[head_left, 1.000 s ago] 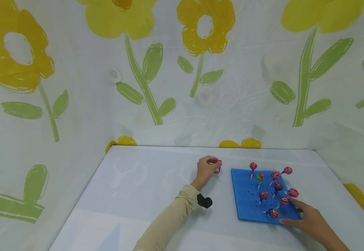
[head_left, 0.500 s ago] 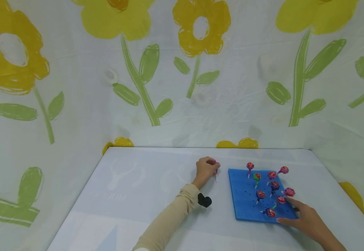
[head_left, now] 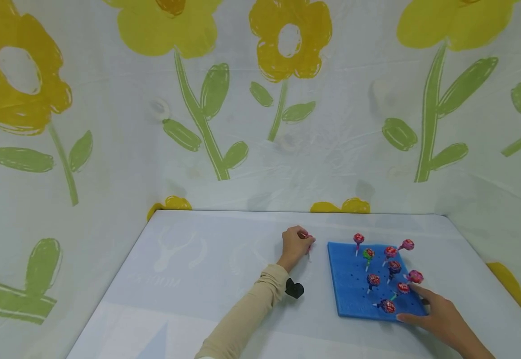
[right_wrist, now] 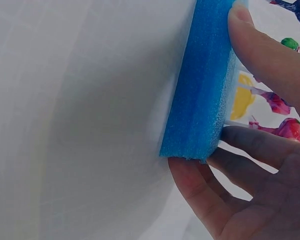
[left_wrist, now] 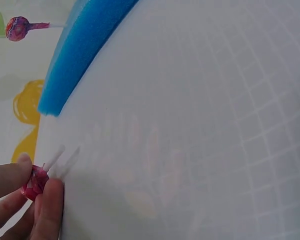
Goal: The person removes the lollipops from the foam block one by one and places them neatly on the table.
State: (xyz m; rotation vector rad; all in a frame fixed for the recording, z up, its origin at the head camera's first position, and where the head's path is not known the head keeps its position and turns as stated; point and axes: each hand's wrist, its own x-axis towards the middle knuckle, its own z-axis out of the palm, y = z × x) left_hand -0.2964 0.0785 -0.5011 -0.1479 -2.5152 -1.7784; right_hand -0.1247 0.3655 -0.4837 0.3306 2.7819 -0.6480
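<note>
Pink-red lollipop (left_wrist: pixel 35 183): pinched by its wrapped head in the left hand (head_left: pixel 294 248), left of the blue foam board (head_left: pixel 347 296) and apart from it; white stick free, pointing down in the head view, touching the white surface (head_left: pixel 197 299) or not, cannot tell
Left hand: closed around the wrapped head, thumb against fingertips
Blue foam board: lying flat, dotted with small holes
Right hand (head_left: pixel 441 315): gripping the near right corner of the board, thumb at the near edge, fingers at the right side
Lollipops in the board (head_left: pixel 374 279): nine, mostly red, pink and dark wrappers, leaning at different angles
Green-wrapped lollipop (head_left: pixel 369 254): among the nine, toward the far edge
Beige sleeve (head_left: pixel 244 314): covering the left forearm
Black heart-shaped piece (head_left: pixel 294 288): just beside the sleeve's cuff
Backdrop (head_left: pixel 332 164): white, printed with yellow flowers and green stems, rising behind the surface
</note>
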